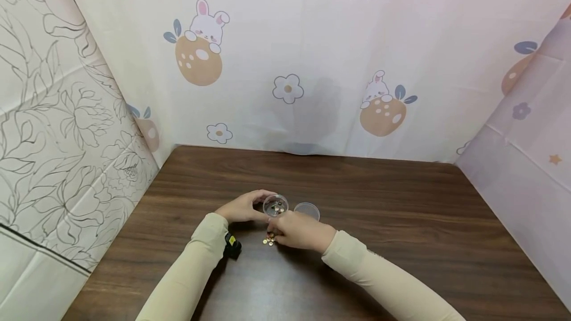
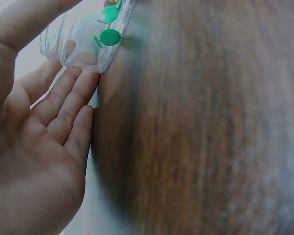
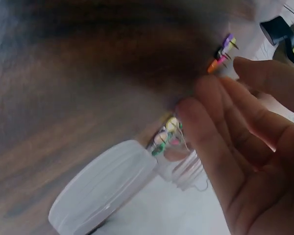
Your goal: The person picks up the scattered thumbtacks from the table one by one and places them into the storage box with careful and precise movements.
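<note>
My left hand [image 1: 243, 208] holds a small clear round jar [image 2: 83, 39], thumb on one side and fingers on the other. Colourful thumbtacks lie inside, with green heads [image 2: 110, 37] showing by the wall in the left wrist view. Close in front of the jar, my right hand [image 1: 300, 231] reaches down to a little group of loose thumbtacks [image 1: 268, 240] on the table. In the right wrist view its fingers are bent and the thumb stands apart, beside the tacks [image 3: 221, 55]; no tack shows between them. A round translucent lid [image 1: 307, 210] lies right of the jar, partly behind the right hand.
A dark wood-grain table [image 1: 401, 212] carries everything. Printed cloth [image 1: 250, 103] hangs behind it and on both sides. The black wrist camera [image 1: 232, 245] sits at my left wrist, left of the loose tacks.
</note>
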Demonstrator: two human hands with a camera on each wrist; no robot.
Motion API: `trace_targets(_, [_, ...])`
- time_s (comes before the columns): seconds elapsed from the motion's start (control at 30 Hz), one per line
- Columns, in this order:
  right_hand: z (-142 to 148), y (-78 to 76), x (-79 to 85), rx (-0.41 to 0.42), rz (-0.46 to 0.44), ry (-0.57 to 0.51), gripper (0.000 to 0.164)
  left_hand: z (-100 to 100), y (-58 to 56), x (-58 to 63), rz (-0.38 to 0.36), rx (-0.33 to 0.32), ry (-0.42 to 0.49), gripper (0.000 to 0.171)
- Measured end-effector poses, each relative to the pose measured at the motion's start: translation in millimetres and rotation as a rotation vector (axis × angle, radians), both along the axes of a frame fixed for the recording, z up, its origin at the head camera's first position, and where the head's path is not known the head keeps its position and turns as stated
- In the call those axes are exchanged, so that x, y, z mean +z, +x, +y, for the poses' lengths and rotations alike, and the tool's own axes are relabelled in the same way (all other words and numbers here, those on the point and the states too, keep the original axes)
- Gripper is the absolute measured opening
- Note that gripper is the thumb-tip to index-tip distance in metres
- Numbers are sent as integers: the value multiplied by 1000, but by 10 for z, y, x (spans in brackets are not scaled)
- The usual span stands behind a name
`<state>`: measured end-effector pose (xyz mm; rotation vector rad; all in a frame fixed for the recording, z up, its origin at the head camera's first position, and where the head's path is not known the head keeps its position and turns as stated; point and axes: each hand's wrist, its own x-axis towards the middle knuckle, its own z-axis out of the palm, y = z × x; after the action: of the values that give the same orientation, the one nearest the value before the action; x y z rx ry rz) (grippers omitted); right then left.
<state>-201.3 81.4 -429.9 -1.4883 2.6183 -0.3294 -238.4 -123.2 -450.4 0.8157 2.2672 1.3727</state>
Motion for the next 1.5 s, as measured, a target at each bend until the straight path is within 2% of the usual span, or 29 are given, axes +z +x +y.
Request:
trace_targets(0.2, [-20, 40, -63, -21, 109, 13, 9, 18, 2, 1, 0, 16, -4, 66])
trace_targets(0.4, [-32, 61, -97, -53, 149, 6, 7, 25, 22, 24, 2, 20, -9, 64])
trace_targets(0.6, [-37, 53, -118, -66, 159, 1, 7, 23, 12, 7, 9, 19, -2, 64])
trace_targets(0.8, [-32, 53, -112, -60, 164, -10, 14, 25, 2, -18, 10, 19, -3, 67])
trace_targets(1.03, [-20, 58, -87, -101, 120, 25, 10, 8, -135, -268, 29, 35, -16, 69])
trace_targets(1.13, [-15, 62, -83, -116, 108, 29, 12, -7, -169, -319, 30, 41, -35, 69])
trace_targets(1.5, [-6, 62, -105, -117, 119, 36, 12, -18, -150, -305, 29, 44, -54, 71])
